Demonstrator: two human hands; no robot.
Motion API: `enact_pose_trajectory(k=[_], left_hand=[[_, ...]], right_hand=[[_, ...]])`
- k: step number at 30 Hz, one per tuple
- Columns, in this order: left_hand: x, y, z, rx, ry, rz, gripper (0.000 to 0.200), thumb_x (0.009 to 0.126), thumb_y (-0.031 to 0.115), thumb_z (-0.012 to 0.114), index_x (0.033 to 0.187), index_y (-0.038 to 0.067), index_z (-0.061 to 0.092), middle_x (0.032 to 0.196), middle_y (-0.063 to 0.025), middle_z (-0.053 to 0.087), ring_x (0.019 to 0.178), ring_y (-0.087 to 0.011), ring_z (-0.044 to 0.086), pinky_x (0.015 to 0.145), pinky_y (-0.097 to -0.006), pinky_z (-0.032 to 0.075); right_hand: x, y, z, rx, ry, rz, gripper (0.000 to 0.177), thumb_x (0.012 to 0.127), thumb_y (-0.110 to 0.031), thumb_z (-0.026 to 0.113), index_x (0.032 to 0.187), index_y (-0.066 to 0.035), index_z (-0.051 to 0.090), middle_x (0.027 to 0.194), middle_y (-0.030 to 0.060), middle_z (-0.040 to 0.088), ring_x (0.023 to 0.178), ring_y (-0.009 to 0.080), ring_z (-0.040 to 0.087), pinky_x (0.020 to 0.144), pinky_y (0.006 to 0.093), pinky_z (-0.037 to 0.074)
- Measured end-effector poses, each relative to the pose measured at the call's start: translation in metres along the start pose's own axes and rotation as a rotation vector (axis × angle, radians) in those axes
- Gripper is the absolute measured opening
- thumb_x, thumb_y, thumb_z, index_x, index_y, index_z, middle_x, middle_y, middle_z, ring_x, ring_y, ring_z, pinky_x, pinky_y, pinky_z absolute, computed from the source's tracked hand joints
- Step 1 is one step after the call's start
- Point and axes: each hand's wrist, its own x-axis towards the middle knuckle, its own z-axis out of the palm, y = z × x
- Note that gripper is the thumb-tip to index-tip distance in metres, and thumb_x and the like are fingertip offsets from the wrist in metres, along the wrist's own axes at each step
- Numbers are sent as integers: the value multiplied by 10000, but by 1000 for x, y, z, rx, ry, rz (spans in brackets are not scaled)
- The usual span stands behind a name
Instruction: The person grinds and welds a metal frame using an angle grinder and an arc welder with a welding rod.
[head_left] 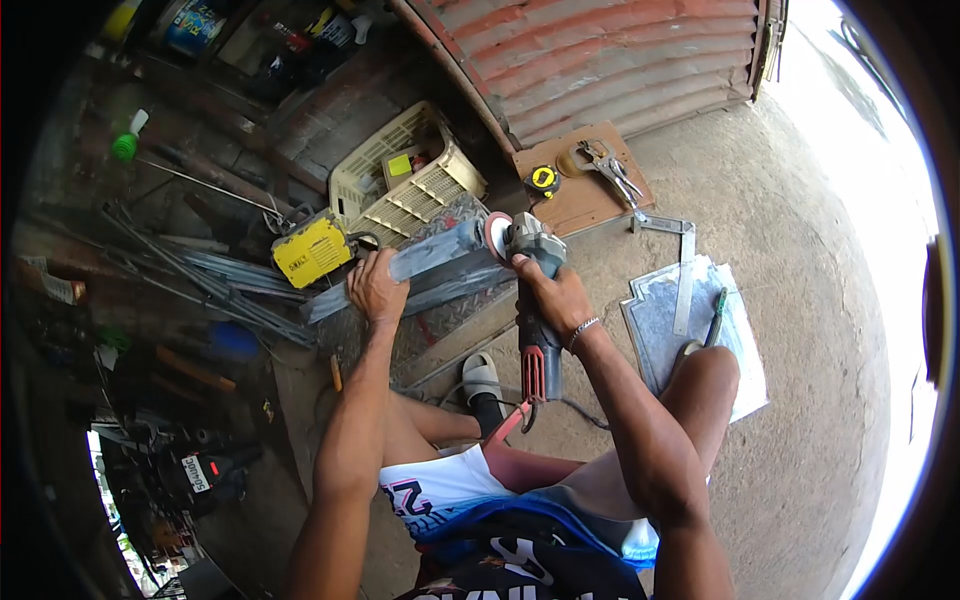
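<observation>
My left hand (378,288) is closed around a grey square metal tube (435,254) that slants up to the right. My right hand (556,300) grips an angle grinder (538,345), its body pointing down toward my lap. The grinder's reddish disc (497,234) is at the tube's right end; whether it touches cannot be made out. Beneath the tube lies another grey metal piece (465,283). Close behind my left hand stands a yellow DeWalt-marked box (310,250).
A cream plastic crate (405,205) stands behind the tube. On a wooden board (560,212) lie a tape measure (543,180) and locking pliers (612,172). To the right, a metal square (686,270) and green pen (718,310) rest on sheet metal (655,315). Steel bars (215,275) lie left.
</observation>
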Motion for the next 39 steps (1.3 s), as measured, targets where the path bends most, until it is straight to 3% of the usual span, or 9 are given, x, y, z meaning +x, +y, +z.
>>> enact_pose_trajectory(k=[2,4,7,14,22,25,28,34,39], left_hand=[[-1,-1,0,3,3,4,253,738,133,767,955,158,639,908,-37,630,932,-306,620,870,-422,452],[-3,-2,1,16,-3,9,259,739,131,769,964,159,643,915,-35,635,934,-301,623,869,-420,451],[-1,-5,2,14,4,38,279,732,124,779,977,157,649,931,-34,644,947,-293,626,868,-424,448],[4,-9,3,104,38,34,400,672,90,798,1042,125,650,1014,-63,677,1010,-299,632,894,-438,436],[-9,6,-21,16,-225,2,575,700,128,816,1219,121,570,1165,-118,611,1119,-339,587,942,-495,428],[-6,-13,-41,-367,-525,206,691,745,178,775,1381,124,511,1292,-138,626,1171,-409,599,952,-484,499],[-10,1,-56,-372,-585,108,632,733,195,784,1321,136,559,1151,-187,687,1051,-426,652,863,-489,534],[19,-40,-10,-220,-179,9,373,737,162,783,1078,67,667,954,-215,715,905,-435,678,758,-489,539],[-8,-19,13,-69,36,-114,411,708,153,809,1087,98,658,1010,-149,694,1003,-364,644,871,-484,475]], right_hand=[[-2,-6,-1,-35,13,-36,605,857,-555,708,867,41,601,735,116,655,580,208,652,532,353,540],[-14,-23,-7,-81,-45,-50,848,791,-669,679,996,153,628,880,264,696,852,344,708,801,409,541],[-21,-23,-6,-241,129,-247,681,853,-595,688,921,80,626,757,141,666,671,224,657,650,364,538],[-62,-19,-22,-260,235,-352,672,851,-540,687,1062,94,610,815,194,684,747,258,682,719,385,542],[-96,3,-13,-335,150,-316,719,851,-520,740,1234,53,533,931,279,701,882,401,718,788,457,551],[-99,16,-2,-388,66,-312,788,835,-582,722,1166,77,444,822,321,671,780,487,687,725,507,555],[-104,20,9,-384,47,-411,816,827,-642,695,1135,66,430,799,332,662,761,504,675,701,531,550],[-101,22,18,-323,49,-387,846,834,-619,708,1207,88,431,831,330,671,812,506,679,718,524,546],[-92,14,9,-129,66,-346,687,860,-476,747,1203,72,517,1022,259,679,930,327,691,820,409,535]])
